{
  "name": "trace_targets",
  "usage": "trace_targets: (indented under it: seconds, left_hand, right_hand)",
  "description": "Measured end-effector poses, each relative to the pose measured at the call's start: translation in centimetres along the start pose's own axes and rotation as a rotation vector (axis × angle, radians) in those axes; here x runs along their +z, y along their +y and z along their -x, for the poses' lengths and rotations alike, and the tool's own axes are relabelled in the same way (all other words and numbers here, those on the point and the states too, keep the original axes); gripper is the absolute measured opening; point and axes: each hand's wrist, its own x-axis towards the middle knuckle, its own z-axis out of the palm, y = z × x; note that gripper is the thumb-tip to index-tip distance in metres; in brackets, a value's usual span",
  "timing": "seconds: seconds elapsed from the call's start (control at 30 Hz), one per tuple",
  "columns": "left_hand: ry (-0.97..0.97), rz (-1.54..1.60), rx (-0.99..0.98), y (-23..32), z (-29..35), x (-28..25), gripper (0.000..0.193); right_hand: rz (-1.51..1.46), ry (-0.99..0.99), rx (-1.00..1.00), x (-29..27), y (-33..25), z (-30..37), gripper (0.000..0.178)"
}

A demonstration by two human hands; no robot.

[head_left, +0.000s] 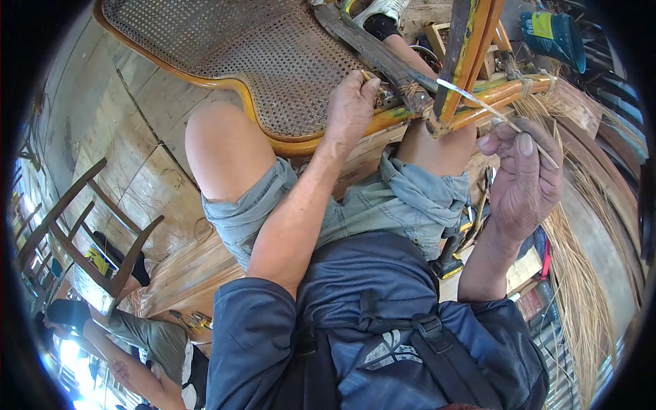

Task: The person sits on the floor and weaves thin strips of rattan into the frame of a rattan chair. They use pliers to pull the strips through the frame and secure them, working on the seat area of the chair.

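A rattan chair [244,92] with a woven cane panel and a glossy yellow-brown frame lies across my lap. My left hand [352,102] is closed at the edge of the panel, fingers pinched around a short, thin piece that shows only at its tip. To the right, my right hand [525,167] grips a thin cane strip [488,109] between thumb and fingers. The strip's pale far end reaches in front of the upright frame post [465,58]. Cane binding [413,96] wraps the frame joint between my hands.
Long loose cane strands [570,266] spread down the right side. A dark teal bucket [557,41] lies tipped at the upper right. A cordless drill [447,263] rests beside my right thigh. At left, another person [147,342] sits near a wooden chair frame [102,225].
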Motion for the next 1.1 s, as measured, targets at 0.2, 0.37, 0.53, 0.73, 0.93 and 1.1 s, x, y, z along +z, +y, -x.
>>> trace_targets:
  seconds: [0.2,0.37,0.53,0.73,0.93,1.1]
  left_hand:
    - [-0.069,-0.161,0.099,0.0,0.2,0.1,0.021]
    - [0.013,-0.045,0.039,0.5,0.3,0.0,0.021]
    - [0.023,0.05,0.049,0.5,0.2,0.5,0.02]
    - [-0.037,-0.038,0.018,1.3,-0.1,0.8,0.02]
    - [-0.028,-0.084,0.049,1.4,-0.2,0.9,0.022]
    - [-0.036,-0.114,0.063,1.6,-0.1,1.0,0.021]
  right_hand:
    - [0.017,-0.015,0.0,0.2,0.1,-0.1,0.022]
    - [0.006,0.016,-0.003,0.0,0.0,-0.3,0.022]
    - [0.016,0.012,-0.012,-0.2,0.0,-0.2,0.024]
    - [0.009,0.033,-0.024,-1.3,-0.8,0.0,0.024]
    - [0.057,0.129,-0.07,-3.8,-2.6,0.3,0.026]
    - [0.097,0.185,-0.104,-7.5,-3.0,0.0,0.026]
